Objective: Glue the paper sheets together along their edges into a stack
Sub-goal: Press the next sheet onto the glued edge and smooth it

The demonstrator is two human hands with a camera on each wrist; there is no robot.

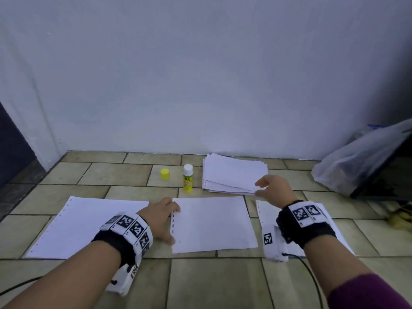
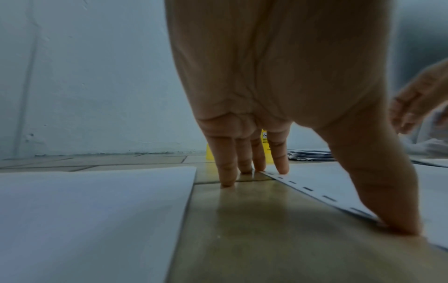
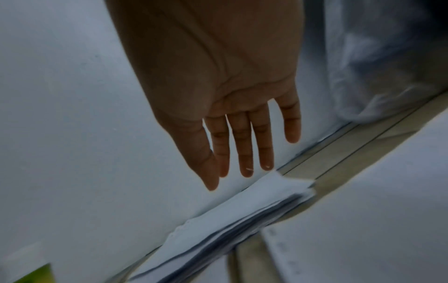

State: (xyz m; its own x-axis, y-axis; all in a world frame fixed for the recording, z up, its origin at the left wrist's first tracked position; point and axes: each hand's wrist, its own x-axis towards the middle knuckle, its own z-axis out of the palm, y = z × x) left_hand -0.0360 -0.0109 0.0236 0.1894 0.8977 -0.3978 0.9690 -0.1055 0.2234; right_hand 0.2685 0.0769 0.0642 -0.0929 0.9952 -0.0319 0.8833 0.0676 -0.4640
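Surface: tiled floor (image 1: 124,177).
Left hand (image 1: 160,219): released, I pressed middle sheet (image 1: 211,224).
Right hand (image 1: 275,188): released, above pile (image 1: 231,172) at 1 o'clock.
Risk: several sheets lifting.

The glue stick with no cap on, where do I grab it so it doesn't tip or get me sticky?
Take the glue stick by its yellow body, coming from the side nearest you. It stands upright with the white top bare, its yellow cap off to the left, and the paper pile close on its right.

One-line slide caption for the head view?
Left hand steadies the middle sheet while right hand reaches the paper pile beside the uncapped glue stick.
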